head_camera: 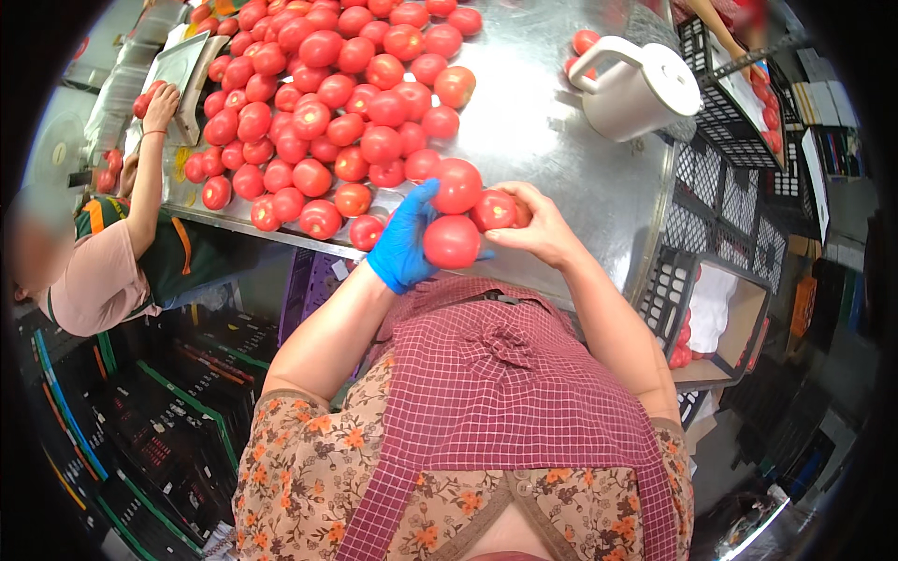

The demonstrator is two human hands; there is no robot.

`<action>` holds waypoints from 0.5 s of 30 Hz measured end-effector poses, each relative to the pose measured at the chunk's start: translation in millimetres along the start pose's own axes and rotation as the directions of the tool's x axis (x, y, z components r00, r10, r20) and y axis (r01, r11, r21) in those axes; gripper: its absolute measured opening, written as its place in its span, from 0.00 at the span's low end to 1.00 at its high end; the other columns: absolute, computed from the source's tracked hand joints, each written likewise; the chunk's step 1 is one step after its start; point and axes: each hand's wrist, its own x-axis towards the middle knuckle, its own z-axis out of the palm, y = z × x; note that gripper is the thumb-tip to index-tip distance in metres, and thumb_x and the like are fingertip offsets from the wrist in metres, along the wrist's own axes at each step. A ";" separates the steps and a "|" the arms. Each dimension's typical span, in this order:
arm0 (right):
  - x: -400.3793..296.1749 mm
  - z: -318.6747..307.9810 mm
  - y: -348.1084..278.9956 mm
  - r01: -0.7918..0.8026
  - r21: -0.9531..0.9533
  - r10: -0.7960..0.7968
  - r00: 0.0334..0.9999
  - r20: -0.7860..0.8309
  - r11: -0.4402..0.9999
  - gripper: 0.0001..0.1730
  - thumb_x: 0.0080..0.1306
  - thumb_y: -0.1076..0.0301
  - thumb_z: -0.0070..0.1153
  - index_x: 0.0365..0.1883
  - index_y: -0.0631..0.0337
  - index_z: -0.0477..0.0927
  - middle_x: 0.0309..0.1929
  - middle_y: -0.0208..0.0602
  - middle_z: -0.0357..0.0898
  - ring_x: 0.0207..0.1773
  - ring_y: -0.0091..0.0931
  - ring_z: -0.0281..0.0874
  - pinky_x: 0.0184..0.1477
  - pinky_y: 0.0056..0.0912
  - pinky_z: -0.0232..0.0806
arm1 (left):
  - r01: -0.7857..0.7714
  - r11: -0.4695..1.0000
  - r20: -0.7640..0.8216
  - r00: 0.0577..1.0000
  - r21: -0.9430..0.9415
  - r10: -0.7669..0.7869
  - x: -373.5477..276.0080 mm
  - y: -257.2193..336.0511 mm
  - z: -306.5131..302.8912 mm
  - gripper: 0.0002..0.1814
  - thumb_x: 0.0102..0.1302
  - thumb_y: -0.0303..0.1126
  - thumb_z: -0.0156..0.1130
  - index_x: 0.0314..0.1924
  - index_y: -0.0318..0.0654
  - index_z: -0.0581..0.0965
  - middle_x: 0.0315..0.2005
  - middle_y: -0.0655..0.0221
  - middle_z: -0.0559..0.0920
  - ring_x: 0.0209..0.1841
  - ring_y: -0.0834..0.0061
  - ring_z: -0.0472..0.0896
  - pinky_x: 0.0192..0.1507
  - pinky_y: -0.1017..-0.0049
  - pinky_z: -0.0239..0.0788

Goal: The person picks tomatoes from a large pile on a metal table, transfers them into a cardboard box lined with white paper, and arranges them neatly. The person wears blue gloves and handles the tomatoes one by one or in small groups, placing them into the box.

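My left hand [403,242], in a blue glove, holds red tomatoes: one large tomato [452,242] lies in the palm and another tomato [456,186] rests above it by the fingertips. My bare right hand [537,223] grips a smaller tomato [492,210], pressed close against those two. Part of one more reddish tomato shows under the right fingers, mostly hidden. Both hands are above the near edge of a metal table [533,154]. A big heap of tomatoes [337,91] spreads over the table just beyond and left of my gloved hand.
A white lidded pitcher [624,91] stands at the table's right, with two tomatoes [584,42] behind its handle. At left, a co-worker's hand [163,105] touches tomatoes by a scale [184,66]. Black crates [708,315] line the right side; a purple crate [309,280] sits below the table.
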 end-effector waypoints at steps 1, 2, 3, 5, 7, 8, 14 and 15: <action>13.9 8.1 -3.2 0.001 -0.029 0.000 0.999 0.036 1.000 0.36 0.51 0.69 0.74 0.58 0.64 0.73 0.58 0.38 0.74 0.61 0.29 0.74 0.65 0.37 0.66 | -0.031 0.999 0.002 1.000 -0.033 0.031 -6.9 8.9 -6.6 0.37 0.68 0.55 0.55 0.69 0.40 0.63 0.66 0.56 0.68 0.65 0.53 0.71 0.57 0.34 0.67; 27.4 16.0 -5.9 0.003 -0.058 0.001 0.998 0.070 0.998 0.36 0.51 0.69 0.74 0.59 0.65 0.73 0.57 0.38 0.75 0.60 0.28 0.74 0.65 0.36 0.66 | -0.060 0.996 0.003 0.998 -0.065 0.060 -14.4 18.5 -13.3 0.37 0.68 0.55 0.55 0.69 0.40 0.63 0.66 0.56 0.68 0.65 0.53 0.71 0.57 0.34 0.67; 40.7 23.5 -4.7 -0.002 -0.043 0.007 0.995 0.104 0.999 0.35 0.57 0.62 0.69 0.60 0.66 0.73 0.56 0.38 0.77 0.59 0.28 0.75 0.64 0.36 0.66 | -0.077 0.993 0.046 0.996 -0.094 0.081 -24.9 29.0 -20.9 0.38 0.67 0.56 0.56 0.70 0.42 0.62 0.67 0.58 0.67 0.67 0.55 0.69 0.58 0.35 0.67; 69.0 39.2 -13.8 -0.041 0.177 0.019 0.992 0.123 0.983 0.34 0.61 0.57 0.65 0.62 0.66 0.71 0.58 0.40 0.76 0.60 0.29 0.74 0.64 0.36 0.66 | -0.154 0.979 0.056 0.985 -0.132 0.163 -36.5 51.8 -25.0 0.39 0.67 0.57 0.55 0.70 0.41 0.62 0.67 0.55 0.67 0.67 0.52 0.69 0.59 0.39 0.67; 93.9 60.0 -26.2 -0.117 0.409 0.051 0.984 0.168 0.905 0.37 0.67 0.47 0.53 0.68 0.62 0.66 0.64 0.41 0.71 0.65 0.33 0.71 0.64 0.44 0.67 | -0.269 0.958 0.023 0.962 -0.097 0.272 -44.8 79.6 -46.1 0.39 0.68 0.58 0.54 0.71 0.41 0.61 0.67 0.53 0.67 0.67 0.51 0.69 0.60 0.42 0.67; 103.9 68.4 -33.7 -0.140 0.489 0.051 0.980 0.191 0.861 0.39 0.68 0.44 0.50 0.69 0.61 0.64 0.66 0.41 0.69 0.66 0.34 0.71 0.64 0.49 0.66 | -0.322 0.945 -0.025 0.947 -0.057 0.321 -44.3 94.0 -59.1 0.39 0.68 0.58 0.53 0.71 0.41 0.61 0.67 0.52 0.67 0.66 0.50 0.69 0.60 0.43 0.67; 160.8 106.9 -65.4 -0.218 0.623 0.079 0.967 0.242 0.752 0.43 0.68 0.33 0.36 0.71 0.55 0.62 0.70 0.42 0.66 0.69 0.42 0.66 0.65 0.65 0.59 | -0.607 0.786 -0.291 0.735 0.119 0.612 -47.5 164.3 -117.2 0.35 0.67 0.48 0.61 0.69 0.47 0.62 0.64 0.54 0.69 0.65 0.51 0.70 0.61 0.46 0.67; 165.0 104.4 -63.5 -0.242 0.638 0.085 0.960 0.267 0.731 0.43 0.68 0.34 0.38 0.68 0.59 0.66 0.68 0.45 0.67 0.70 0.42 0.65 0.68 0.61 0.57 | -0.632 0.757 -0.299 0.699 0.169 0.650 -45.7 168.6 -116.4 0.34 0.68 0.47 0.61 0.70 0.47 0.62 0.64 0.54 0.69 0.65 0.52 0.70 0.63 0.47 0.66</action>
